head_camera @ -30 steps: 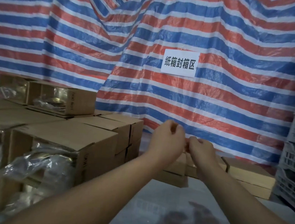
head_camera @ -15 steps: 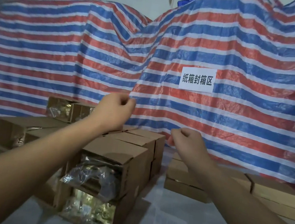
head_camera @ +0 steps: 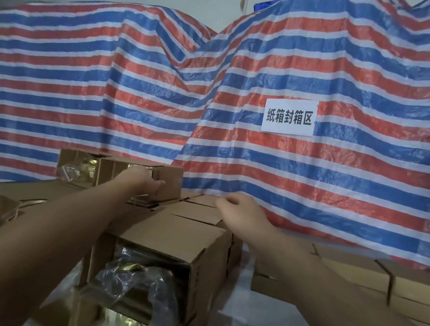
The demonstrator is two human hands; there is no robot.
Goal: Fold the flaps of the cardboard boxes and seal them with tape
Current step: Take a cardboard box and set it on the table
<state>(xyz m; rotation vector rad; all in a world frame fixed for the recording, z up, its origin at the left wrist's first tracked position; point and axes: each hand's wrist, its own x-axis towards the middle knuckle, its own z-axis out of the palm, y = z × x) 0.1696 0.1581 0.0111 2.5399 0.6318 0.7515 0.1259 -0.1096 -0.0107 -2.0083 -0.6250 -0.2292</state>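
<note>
The top box [head_camera: 165,181] sits on the stack of open cardboard boxes [head_camera: 170,241], and the left hand [head_camera: 147,183] grips its front edge. Right of it, the right hand [head_camera: 240,211] hovers loosely curled, holding nothing. Sealed flat boxes [head_camera: 356,275] lie further right on the pale table [head_camera: 257,325]. Behind the top box hangs a striped tarp [head_camera: 341,177] bearing a white sign [head_camera: 289,117].

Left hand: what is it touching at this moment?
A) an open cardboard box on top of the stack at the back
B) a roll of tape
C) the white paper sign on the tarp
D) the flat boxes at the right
A: the left hand reaches to the open cardboard box on top of the back stack, its fingers at the box's open front.
</note>
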